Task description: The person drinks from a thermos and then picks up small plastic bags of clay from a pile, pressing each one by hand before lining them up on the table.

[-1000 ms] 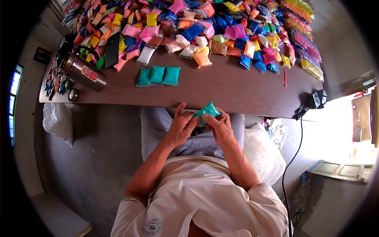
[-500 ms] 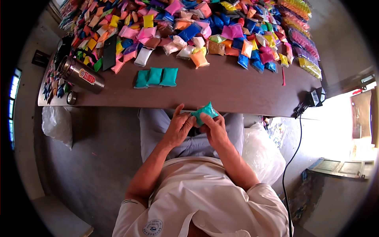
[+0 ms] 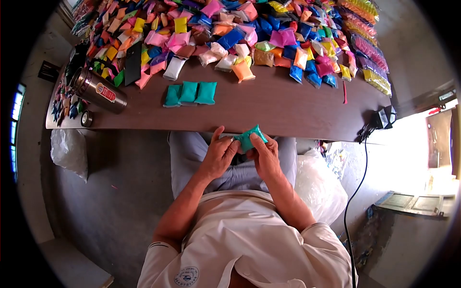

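A small teal packet in shiny clear film is held over my lap, just off the table's front edge. My right hand grips it with the thumb pressed on top. On its other side my left hand pinches the packet's near left end between thumb and fingers, with the index finger raised. Three similar teal packets lie side by side on the brown table beyond my hands, the left one partly overlapped.
Many coloured packets are heaped across the table's back. A steel flask lies at left beside its cap and a dark flat object. Black adapters with a cable sit at right. Plastic bags flank my legs.
My right thumb has shifted slightly to the right along the teal packet, and the packet has tilted a little. The left hand has barely moved.
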`<action>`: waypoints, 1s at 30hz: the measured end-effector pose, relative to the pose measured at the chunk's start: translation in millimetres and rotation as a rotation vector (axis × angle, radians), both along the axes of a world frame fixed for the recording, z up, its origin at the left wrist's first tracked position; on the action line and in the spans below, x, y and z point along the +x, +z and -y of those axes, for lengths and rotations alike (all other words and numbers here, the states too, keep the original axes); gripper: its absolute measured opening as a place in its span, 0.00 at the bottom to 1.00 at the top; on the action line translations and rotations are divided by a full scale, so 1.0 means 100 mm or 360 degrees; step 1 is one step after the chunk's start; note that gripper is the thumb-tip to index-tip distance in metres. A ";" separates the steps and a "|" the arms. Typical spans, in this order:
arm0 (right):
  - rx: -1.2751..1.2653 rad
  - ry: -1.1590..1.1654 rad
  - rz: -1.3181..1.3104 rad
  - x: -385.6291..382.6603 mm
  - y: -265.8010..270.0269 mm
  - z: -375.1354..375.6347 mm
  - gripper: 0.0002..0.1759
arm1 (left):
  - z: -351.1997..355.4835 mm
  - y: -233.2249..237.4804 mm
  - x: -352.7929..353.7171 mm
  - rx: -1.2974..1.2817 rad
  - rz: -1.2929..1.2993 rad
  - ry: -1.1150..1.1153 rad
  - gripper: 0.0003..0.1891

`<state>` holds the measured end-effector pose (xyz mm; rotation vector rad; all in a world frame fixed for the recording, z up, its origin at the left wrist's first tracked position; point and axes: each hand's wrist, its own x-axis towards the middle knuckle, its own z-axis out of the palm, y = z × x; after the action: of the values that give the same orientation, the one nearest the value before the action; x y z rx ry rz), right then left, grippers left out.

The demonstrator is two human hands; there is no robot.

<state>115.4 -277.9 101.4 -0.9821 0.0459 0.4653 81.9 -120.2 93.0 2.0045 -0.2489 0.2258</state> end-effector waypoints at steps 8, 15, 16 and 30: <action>-0.0026 0.0038 0.0000 0.02 -0.03 0.00 0.16 | 0.01 0.00 0.00 0.0006 0.0011 0.0024 0.18; 0.0284 0.0377 -0.0026 0.11 0.06 0.12 0.33 | -0.06 -0.03 0.00 -0.0196 -0.0130 0.0008 0.19; 0.0283 0.0404 0.0013 0.11 0.04 0.13 0.33 | -0.07 -0.03 0.01 -0.0231 -0.0153 -0.0006 0.19; -0.0091 0.0152 0.0397 0.13 0.09 0.04 0.17 | -0.04 0.04 -0.03 -0.0463 -0.0329 -0.0132 0.19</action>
<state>128.5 -281.7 110.3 -1.0957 -0.2141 0.4276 78.8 -116.3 97.5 1.7095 -0.1567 0.0001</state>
